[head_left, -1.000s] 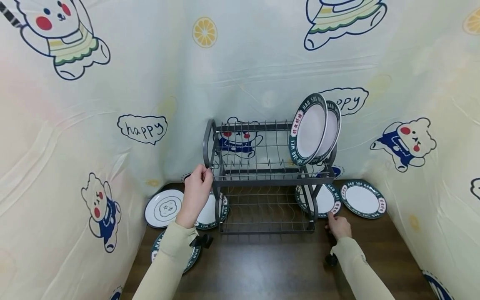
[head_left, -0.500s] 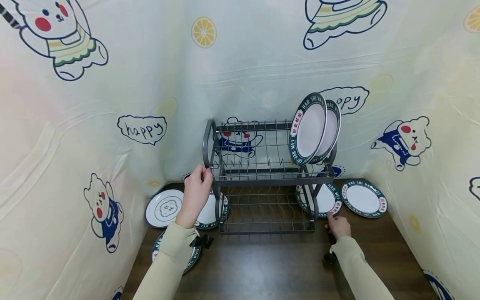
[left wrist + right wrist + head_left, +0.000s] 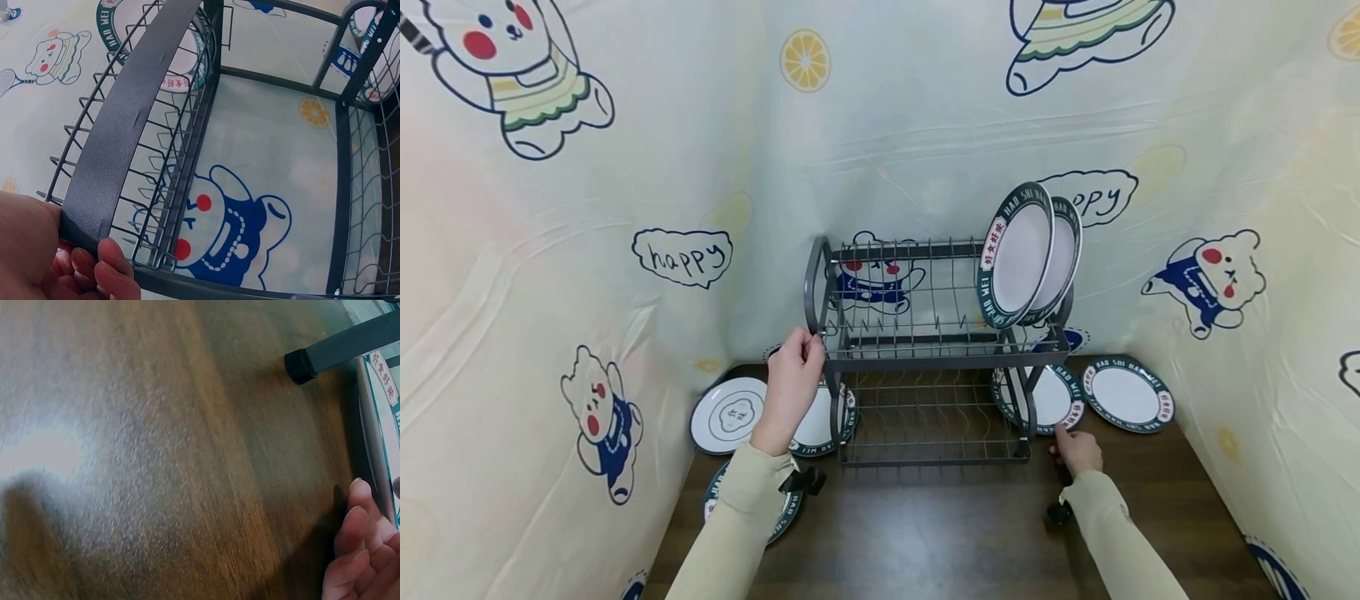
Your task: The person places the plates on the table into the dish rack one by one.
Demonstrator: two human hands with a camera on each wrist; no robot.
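A dark grey two-tier dish rack (image 3: 940, 364) stands on the table. My left hand (image 3: 792, 383) grips the front left corner of its upper tier; in the left wrist view the fingers curl under the flat bar (image 3: 119, 137). Two green-rimmed plates (image 3: 1018, 258) lean upright at the right end of the upper tier. At the rack's right leg lies another green-rimmed plate (image 3: 1051, 400). My right hand (image 3: 1078, 452) pinches its front rim, thumb on top and fingers below. Only the edge of that plate (image 3: 378, 437) shows in the right wrist view.
On the right lies one more green-rimmed plate (image 3: 1127, 396). To the left are a white plate with a drawn centre (image 3: 730, 417), a plate behind the rack's left leg (image 3: 814, 429) and one partly under my left forearm (image 3: 786, 517). Patterned cloth (image 3: 880, 125) encloses the table (image 3: 925, 533).
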